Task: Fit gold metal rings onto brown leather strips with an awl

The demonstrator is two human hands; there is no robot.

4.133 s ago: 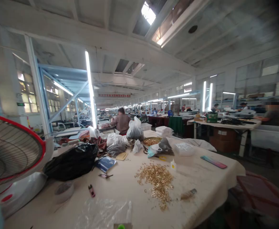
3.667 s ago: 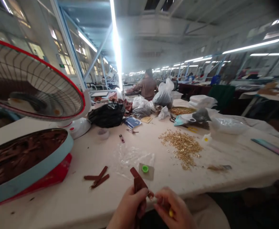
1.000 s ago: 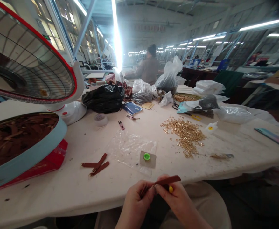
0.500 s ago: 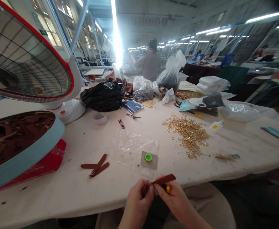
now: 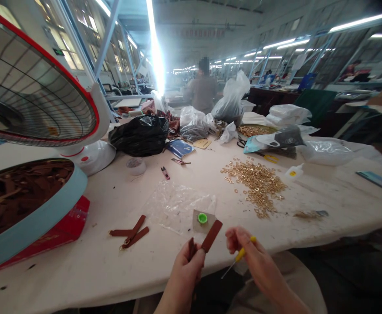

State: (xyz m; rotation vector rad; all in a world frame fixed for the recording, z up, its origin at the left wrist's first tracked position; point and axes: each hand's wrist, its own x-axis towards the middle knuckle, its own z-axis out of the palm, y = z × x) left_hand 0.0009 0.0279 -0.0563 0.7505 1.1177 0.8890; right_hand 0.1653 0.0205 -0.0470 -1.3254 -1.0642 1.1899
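My left hand [image 5: 188,267] is closed around a brown leather strap [image 5: 212,235], which sticks up from between thumb and fingers; another brown end shows beside it. To the right, my right hand [image 5: 251,253] holds a yellow-handled awl [image 5: 241,254], its thin metal shaft pointing down and left. The hands are apart, at the table's near edge. Just beyond them a bright green cap [image 5: 202,218] sits on a grey square [image 5: 195,226]. Several brown straps with gold rings [image 5: 135,231] lie crossed to the left. A spread pile of gold rings [image 5: 259,185] lies on the right.
At left, a fan [image 5: 96,109] stands behind a blue-rimmed round container [image 5: 82,174] of brown pieces. A black bag [image 5: 140,135], clear bags [image 5: 231,100] and a blue booklet [image 5: 180,148] line the back. A small white bottle [image 5: 294,172] stands right. A person [image 5: 204,89] is beyond the table.
My hands have moved apart. The right one has drawn away to the right with the awl, now in fuller view. The strap in my left hand has turned more upright.
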